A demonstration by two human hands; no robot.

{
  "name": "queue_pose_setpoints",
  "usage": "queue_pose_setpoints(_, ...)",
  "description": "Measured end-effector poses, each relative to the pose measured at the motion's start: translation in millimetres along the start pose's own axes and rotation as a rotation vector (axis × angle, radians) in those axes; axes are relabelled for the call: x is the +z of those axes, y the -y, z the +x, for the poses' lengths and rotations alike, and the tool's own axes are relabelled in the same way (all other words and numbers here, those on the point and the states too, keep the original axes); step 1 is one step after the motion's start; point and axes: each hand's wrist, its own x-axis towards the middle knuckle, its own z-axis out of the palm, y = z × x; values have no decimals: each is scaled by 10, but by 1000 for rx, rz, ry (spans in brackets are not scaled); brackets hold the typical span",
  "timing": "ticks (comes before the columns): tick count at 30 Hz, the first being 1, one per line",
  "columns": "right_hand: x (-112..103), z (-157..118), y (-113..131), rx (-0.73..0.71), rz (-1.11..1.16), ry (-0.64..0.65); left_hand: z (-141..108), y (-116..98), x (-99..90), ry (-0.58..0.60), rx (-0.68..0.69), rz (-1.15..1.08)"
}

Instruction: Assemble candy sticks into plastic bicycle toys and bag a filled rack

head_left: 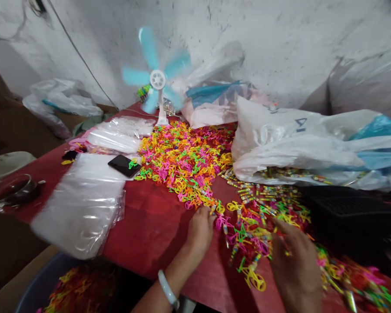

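My left hand, a pale bracelet on its wrist, is at the front edge of a big heap of small bright plastic pieces. Its fingers are bent together at a small printed tube; what they pinch is too small to make out. Blurred by motion, my right hand hovers over a looser spread of plastic pieces joined to printed tubes. Its fingers point into that spread, and their grip is unclear. A yellow wheel-like piece lies between my hands.
Clear plastic bags and a black phone lie on the red table at left. A small fan stands behind the heap. A white sack of tubes and a black object are at right. A tub sits below.
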Motion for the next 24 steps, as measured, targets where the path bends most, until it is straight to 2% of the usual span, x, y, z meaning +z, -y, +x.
queue_pose_setpoints(2, 268, -69, 189, 31, 139, 158, -39, 40, 133, 30, 11, -24)
queue_pose_setpoints(4, 531, -146, 378, 175, 195, 367, -147, 92, 214, 21, 45, -81)
queue_pose_setpoints(6, 711, -184, 491, 288, 220, 491, -260, 139, 240, 14, 60, -154)
queue_pose_setpoints(10, 819, -133, 501, 352, 278, 521, -361, 196, 194, 64, 80, -223)
queue_pose_setpoints(14, 771, -37, 481, 370, 424, 562, -334, 242, 95, 119, 219, -168)
queue_pose_setpoints(16, 680, 10, 446, 384, 515, 510, -289, 275, 38, 69, 291, -103)
queue_pose_setpoints(18, 533, 75, 349, 382, 480, 335, -216, 305, -16, -4, 340, -29)
queue_pose_setpoints(21, 307, 214, 134, 270, 103, 38, -42, 308, -76, -126, 383, 89)
queue_pose_setpoints(23, 258, 314, 50, 174, -162, -30, 118, 258, -89, -184, 408, 190)
queue_pose_setpoints(24, 282, 358, 48, 126, -240, 6, 210, 215, -87, -185, 415, 251)
